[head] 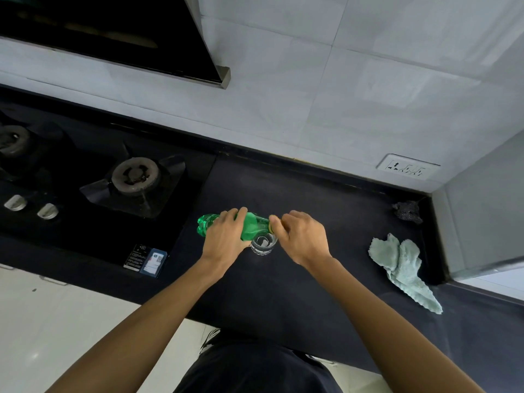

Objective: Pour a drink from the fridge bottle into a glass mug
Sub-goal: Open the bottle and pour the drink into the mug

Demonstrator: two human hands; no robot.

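Note:
A green plastic bottle (252,226) lies almost level above the dark counter (326,211), its neck pointing right. My left hand (226,236) is wrapped around its body. My right hand (302,236) has its fingers closed on the yellow cap (271,224) at the neck. Just below the neck stands a clear glass mug (263,244), upright on the counter, between my two hands. Whether the mug holds any liquid I cannot tell.
A gas hob (136,177) with two knobs (47,211) fills the counter's left side. A small dark card and a blue card (154,262) lie near the front edge. A pale green cloth (402,268) and a dark scrubber (408,211) lie at the right by a wall.

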